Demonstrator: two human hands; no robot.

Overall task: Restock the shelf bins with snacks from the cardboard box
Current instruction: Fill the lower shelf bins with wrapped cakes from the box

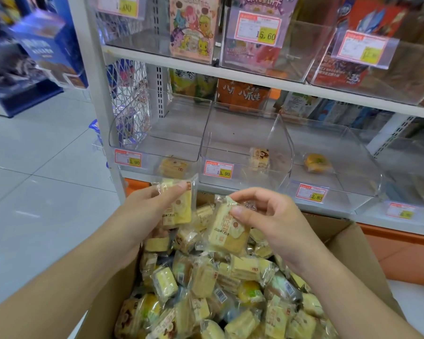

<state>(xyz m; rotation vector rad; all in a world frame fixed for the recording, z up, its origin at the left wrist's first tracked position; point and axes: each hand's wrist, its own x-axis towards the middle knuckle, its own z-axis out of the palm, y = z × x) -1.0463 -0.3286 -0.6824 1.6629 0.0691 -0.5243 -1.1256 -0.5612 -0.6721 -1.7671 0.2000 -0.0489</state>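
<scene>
Snacks in clear plastic wrappers, mostly pale yellow cake squares, fill the open brown cardboard box [367, 255] at the bottom of the view. Above the heap, the left hand [147, 211] grips one flat yellow wrapped cake [181, 209] with its fingers curled round the upper edge, and the right hand [274, 216] pinches the top seam of another pale yellow wrapped cake [227, 231] between thumb and forefinger, so it hangs just over the pile. Beyond the hands, three clear plastic shelf bins with red-and-yellow price tags stand side by side: the left bin [137, 140] holds one yellow cake, the middle bin [282, 143] one brown-printed packet, the right bin [362, 155] one orange snack.
</scene>
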